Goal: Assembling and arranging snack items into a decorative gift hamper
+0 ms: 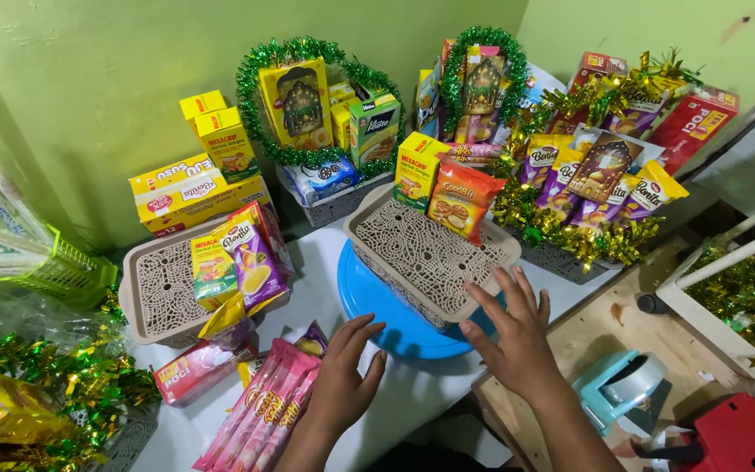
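Beige perforated plastic basket (430,253) sits mid-frame on a round blue plastic disc (377,306), its long axis running upper left to lower right. An orange biscuit pouch (463,201) and yellow-green box (417,170) stand at its far end. Right hand (509,336), fingers spread, hides its near corner; left hand (347,380) hovers open over the disc's edge.

A teal tape dispenser (619,389) sits near a red tool (727,434); green tinsel (72,376) lies far left.
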